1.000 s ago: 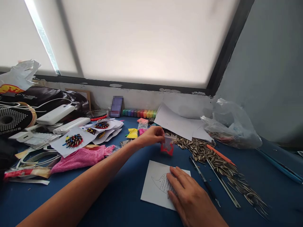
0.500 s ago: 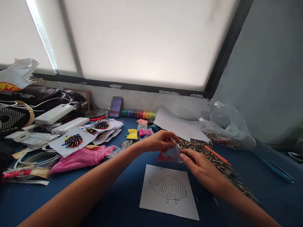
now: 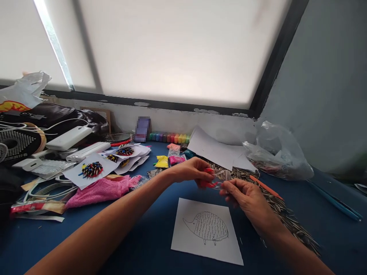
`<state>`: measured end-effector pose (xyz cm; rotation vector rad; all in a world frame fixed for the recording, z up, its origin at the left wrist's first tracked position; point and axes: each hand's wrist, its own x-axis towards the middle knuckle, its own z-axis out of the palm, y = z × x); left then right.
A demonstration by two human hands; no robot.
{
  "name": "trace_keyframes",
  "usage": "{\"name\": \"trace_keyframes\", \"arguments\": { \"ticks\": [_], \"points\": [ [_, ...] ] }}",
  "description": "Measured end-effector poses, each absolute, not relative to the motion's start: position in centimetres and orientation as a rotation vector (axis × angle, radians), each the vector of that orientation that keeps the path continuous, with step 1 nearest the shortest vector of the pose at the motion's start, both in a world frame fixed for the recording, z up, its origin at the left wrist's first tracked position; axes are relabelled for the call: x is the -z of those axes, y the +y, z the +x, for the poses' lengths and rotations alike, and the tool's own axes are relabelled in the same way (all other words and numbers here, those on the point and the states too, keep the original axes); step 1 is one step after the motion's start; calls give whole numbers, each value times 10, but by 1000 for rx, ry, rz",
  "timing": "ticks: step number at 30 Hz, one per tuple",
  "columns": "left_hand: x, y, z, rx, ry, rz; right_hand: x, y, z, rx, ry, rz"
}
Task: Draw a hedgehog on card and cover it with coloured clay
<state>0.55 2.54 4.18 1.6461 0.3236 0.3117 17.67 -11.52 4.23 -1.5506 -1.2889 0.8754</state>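
Between my hands, above the blue table, is a small clear plastic bag [image 3: 223,175] with something red in it. My left hand [image 3: 195,170] pinches the bag's red end. At the opposite side, my right hand [image 3: 242,193] grips the clear edge between thumb and fingers. Just below them lies a white sheet of paper [image 3: 183,236] with a hedgehog drawn in dark line, its body filled with short wavy marks. Sunflower seeds [image 3: 275,208] are spread in a pile behind and to the right of my hands.
An orange pen-like stick [image 3: 266,187] rests on the seeds. Blue tweezers [image 3: 335,200] lie at the right, near a clear plastic bag [image 3: 281,160]. Left are a pink cloth [image 3: 100,191], cards with seeded hedgehogs [image 3: 91,170] and white power banks [image 3: 69,138]. Yellow [image 3: 162,162] and pink packets lie farther back.
The bag was hanging flat from my fingers; now it is bunched and stretched between both hands. My left hand has closed round its red part. The view has shifted slightly.
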Motion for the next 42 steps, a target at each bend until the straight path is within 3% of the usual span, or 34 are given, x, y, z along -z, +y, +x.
{"name": "trace_keyframes", "arguments": {
  "ticks": [13,21,34,42],
  "points": [
    [-47,22,5,-373,383,1800,-45,-112,182,-844,-1217,-1580],
    [-32,53,-3,-709,1153,2326,-38,-105,187,-758,-1200,-1689],
    [-8,74,-23,-457,1480,2614,-44,-66,175,-712,-1370,-1943],
    [-11,69,-22,-524,1471,2650,-41,-73,168,-379,-1654,-2058]
  ]
}}
